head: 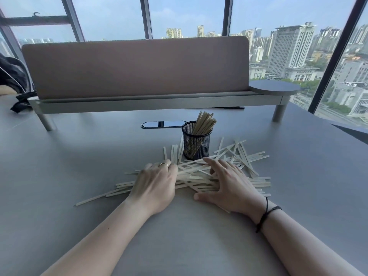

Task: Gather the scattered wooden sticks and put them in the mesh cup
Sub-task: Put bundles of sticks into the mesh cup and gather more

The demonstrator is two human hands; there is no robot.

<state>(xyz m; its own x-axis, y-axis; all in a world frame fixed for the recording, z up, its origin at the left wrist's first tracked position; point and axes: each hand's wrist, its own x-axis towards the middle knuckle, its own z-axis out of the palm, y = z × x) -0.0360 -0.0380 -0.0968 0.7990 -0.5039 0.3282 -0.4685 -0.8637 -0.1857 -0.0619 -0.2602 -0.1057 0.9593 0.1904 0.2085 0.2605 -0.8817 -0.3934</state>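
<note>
A black mesh cup (196, 143) stands upright on the grey table (79, 156) and holds a bundle of wooden sticks (204, 123) leaning to the right. Many loose wooden sticks (191, 176) lie scattered in front of and beside the cup. My left hand (154, 185), wearing a ring, lies over the left part of the pile with its fingers curled down onto the sticks. My right hand (229, 183) rests on the right part with fingers spread and its thumb on the table. A heap of sticks sits between the two hands.
A raised shelf (159, 101) with a brown divider panel (135, 66) stands behind the cup. A cable slot (162, 124) is set in the table left of the cup. Dark fabric (14, 80) lies at the far left. Large windows surround the desk.
</note>
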